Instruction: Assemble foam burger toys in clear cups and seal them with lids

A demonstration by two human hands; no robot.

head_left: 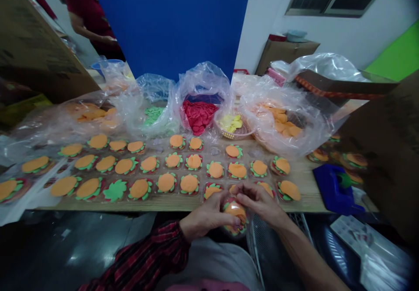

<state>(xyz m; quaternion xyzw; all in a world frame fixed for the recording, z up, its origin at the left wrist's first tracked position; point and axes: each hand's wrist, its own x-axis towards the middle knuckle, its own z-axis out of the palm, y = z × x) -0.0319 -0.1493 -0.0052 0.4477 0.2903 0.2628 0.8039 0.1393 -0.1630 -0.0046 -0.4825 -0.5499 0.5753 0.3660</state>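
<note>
My left hand (209, 216) is closed round a clear plastic container with a toy burger (236, 214) inside, held just in front of the table edge. Orange, green and red layers show through the plastic. My right hand (258, 199) pinches the container's upper rim from the other side, fingers bent. On the wooden table (183, 202) behind them stand rows of clear trays holding similar burgers with orange tops. One tray shows a green leaf-shaped piece (115, 190) uppermost, with no orange top on it.
Plastic bags hold red pieces (199, 112), green pieces (153, 115) and orange pieces (284, 122). A basket (240, 130) contains yellow pieces. A blue tape dispenser (335, 188) sits at the right. Cardboard boxes (386, 147) flank the table. Another person (90, 18) stands behind at the left.
</note>
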